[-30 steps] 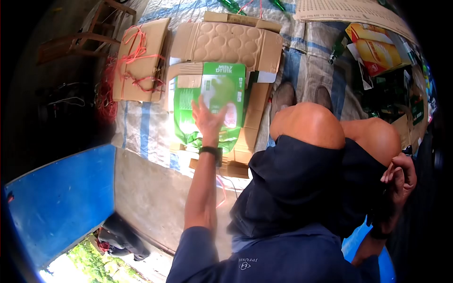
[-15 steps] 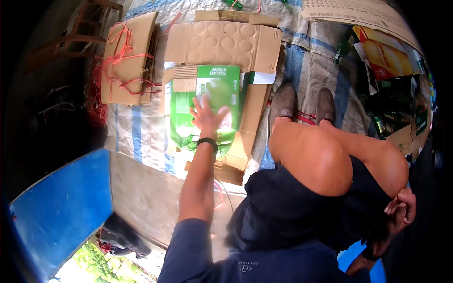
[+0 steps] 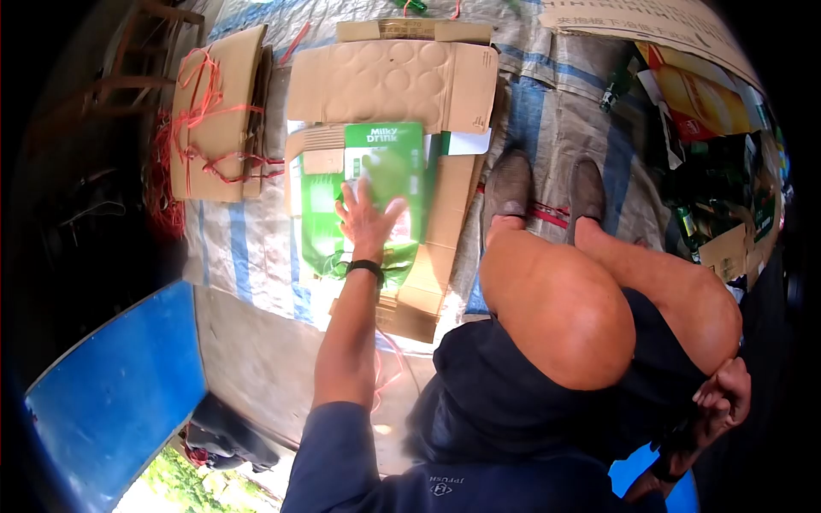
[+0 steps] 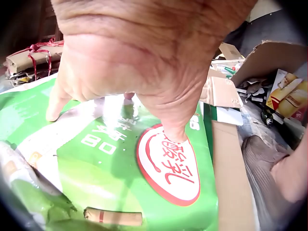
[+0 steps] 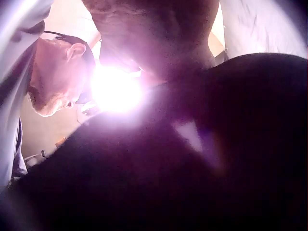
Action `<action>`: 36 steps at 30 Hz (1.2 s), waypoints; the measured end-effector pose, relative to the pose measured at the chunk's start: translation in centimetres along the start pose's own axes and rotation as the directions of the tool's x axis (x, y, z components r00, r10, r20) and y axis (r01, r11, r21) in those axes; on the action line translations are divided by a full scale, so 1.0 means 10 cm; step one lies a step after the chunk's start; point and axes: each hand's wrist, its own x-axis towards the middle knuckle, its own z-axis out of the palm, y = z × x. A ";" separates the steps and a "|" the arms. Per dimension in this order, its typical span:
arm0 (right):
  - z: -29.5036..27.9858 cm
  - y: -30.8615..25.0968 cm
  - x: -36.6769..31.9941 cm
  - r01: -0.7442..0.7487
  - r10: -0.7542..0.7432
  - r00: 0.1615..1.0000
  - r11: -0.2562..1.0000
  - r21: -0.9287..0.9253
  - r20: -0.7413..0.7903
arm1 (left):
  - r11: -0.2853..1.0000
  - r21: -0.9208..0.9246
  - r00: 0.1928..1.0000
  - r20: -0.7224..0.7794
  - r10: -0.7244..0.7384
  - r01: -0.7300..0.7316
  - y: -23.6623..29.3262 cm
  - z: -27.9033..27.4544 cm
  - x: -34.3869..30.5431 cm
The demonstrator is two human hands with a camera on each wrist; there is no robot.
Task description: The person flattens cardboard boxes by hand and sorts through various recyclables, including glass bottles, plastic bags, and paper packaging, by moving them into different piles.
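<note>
Milky Drink carton (image 3: 395,175), green and squashed flat, lies on the person's side of the brown cardboard with round dents (image 3: 385,81). Its long way runs from that dented cardboard back toward the person. The left hand (image 3: 369,224) is the near one: it rests right on the carton, fingers straight and spread. The right hand (image 3: 725,398) is well apart from the dented cardboard, over by the right knee (image 3: 714,321); its fingers bend loosely, and nothing shows in them. One second ago the left hand lay on the same part of the carton. Now the carton sits further left in the head view, and both shoes (image 3: 510,184) show more.
</note>
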 end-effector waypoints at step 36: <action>0.26 -0.31 0.26 0.090 -0.094 0.995 0.991 0.098 0.033 | 0.962 -0.089 0.966 -0.046 0.255 -0.259 0.11 -0.27 -0.11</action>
